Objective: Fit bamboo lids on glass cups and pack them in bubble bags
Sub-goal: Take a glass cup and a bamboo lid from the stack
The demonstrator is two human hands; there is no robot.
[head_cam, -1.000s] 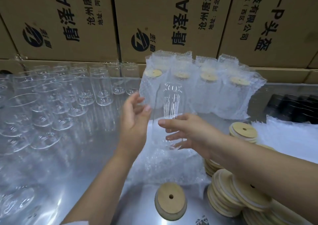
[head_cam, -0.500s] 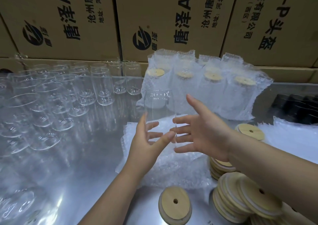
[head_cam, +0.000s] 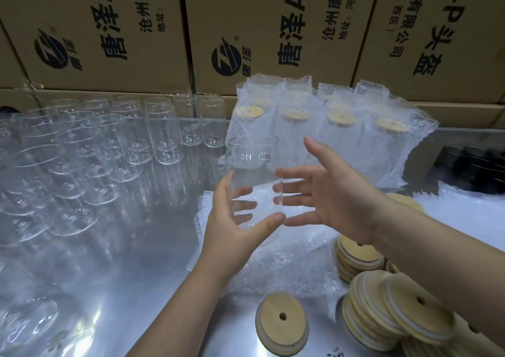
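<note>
A clear glass cup (head_cam: 252, 160) stands upright in the air at centre, mouth up, no lid on it. My left hand (head_cam: 232, 225) grips its lower half, thumb in front and fingers seen through the glass. Just right of the cup, my right hand (head_cam: 336, 201) is spread flat with its fingertips at the glass wall, holding nothing. One bamboo lid (head_cam: 282, 326) with a centre hole lies on the metal table (head_cam: 136, 288) below. Flat bubble bags (head_cam: 295, 263) lie under my hands.
Several empty glass cups (head_cam: 82, 160) crowd the table's left side. Lidded cups packed in bubble bags (head_cam: 328, 138) stand at the back. Stacks of bamboo lids (head_cam: 396, 315) sit at lower right. Cardboard boxes (head_cam: 109, 29) wall the back; dark items (head_cam: 472, 165) lie far right.
The cup has passed from my right hand to my left. My left hand closed around it, my right hand let go and opened, and the cup now stands upright and lower.
</note>
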